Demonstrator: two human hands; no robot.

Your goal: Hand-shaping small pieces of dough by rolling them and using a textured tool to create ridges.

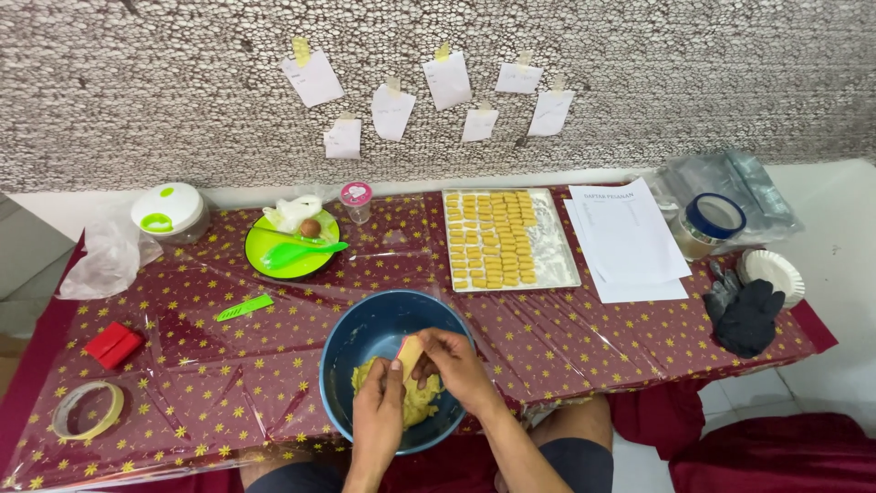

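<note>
**A:** What have I got in front of me?

**B:** From my feed, a piece of dough (411,354), pale yellow, held over the blue bowl (351,338). My right hand (456,365) has its fingers closed round it from the right, pinching it. My left hand (379,406) is half curled, fingertips up against the piece from the left, with something thin and pink showing at its edge; I cannot tell what that is.

**A:** And under the hands?

**B:** More dough lies in the bottom of the bowl, mostly hidden by my hands. The bowl sits at the near edge of the table (584,338), which has a dark red cloth with gold stars under clear plastic.

**A:** Further out?

**B:** Behind the bowl to the right, a tray (558,246) with rows of small yellow pieces. Right of it, paper sheets (630,237), then a jar (707,224), black gloves (748,315) and a paper plate (776,272). To the left, a green plate (274,242) with a spoon (301,251) and an egg (310,227), a green knife (245,308), a red box (113,343) and a tape roll (87,409). Notes are taped to the wall.
</note>
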